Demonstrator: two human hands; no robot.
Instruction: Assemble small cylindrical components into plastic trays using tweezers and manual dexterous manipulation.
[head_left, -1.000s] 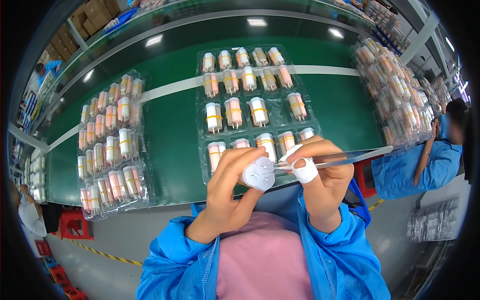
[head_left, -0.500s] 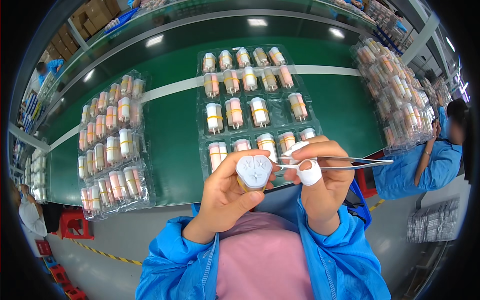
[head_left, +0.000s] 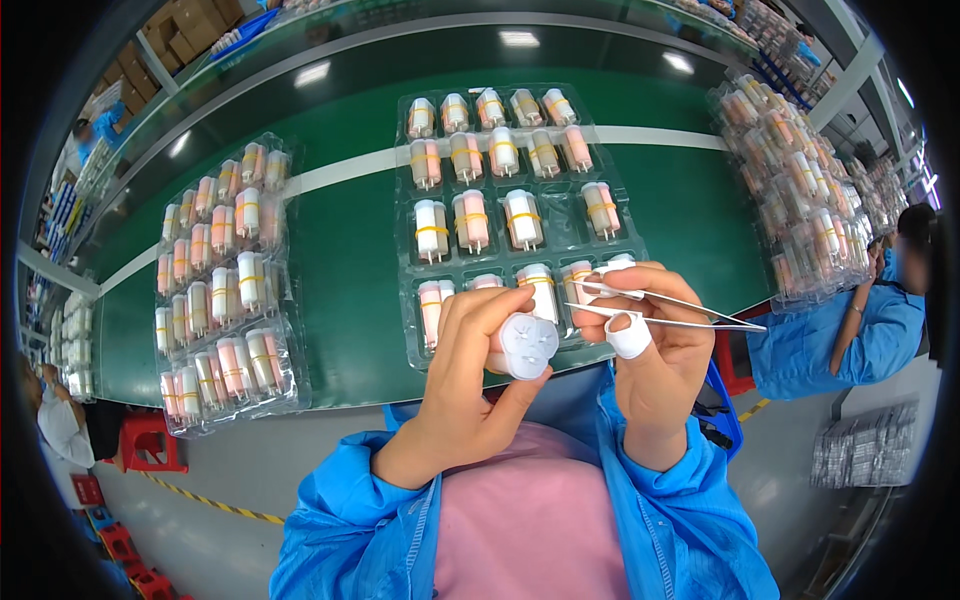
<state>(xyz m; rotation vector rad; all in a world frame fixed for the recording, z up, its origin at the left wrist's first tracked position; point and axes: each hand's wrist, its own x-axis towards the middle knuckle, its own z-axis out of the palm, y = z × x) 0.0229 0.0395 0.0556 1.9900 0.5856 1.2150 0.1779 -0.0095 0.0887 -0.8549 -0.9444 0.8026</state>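
My left hand [head_left: 460,390] grips a three-lobed tube cluster [head_left: 530,347] by its sides, with its pale end facing up; the fingers hide most of its body. My right hand [head_left: 665,370], with white wrapping on thumb and forefinger, is closed on metal tweezers [head_left: 700,322]. Their two tips point left toward the cluster, spread apart, with nothing seen between them. Just beyond my hands lies a clear plastic tray [head_left: 568,222] of similar white, pink and grey clusters, each with a yellow band. One pocket in its third row holds no cluster.
The tray rests on a green conveyor belt [head_left: 345,240] with a white stripe. Another filled tray [head_left: 297,395] lies left, and stacked filled trays [head_left: 800,200] stand right. A co-worker in blue [head_left: 810,325] sits at the right. A red stool [head_left: 150,445] stands lower left.
The cluster in my left hand has been tilted and moved slightly right, so its pale end shows differently. The tweezers have drawn away from it, and their tips have spread wider.
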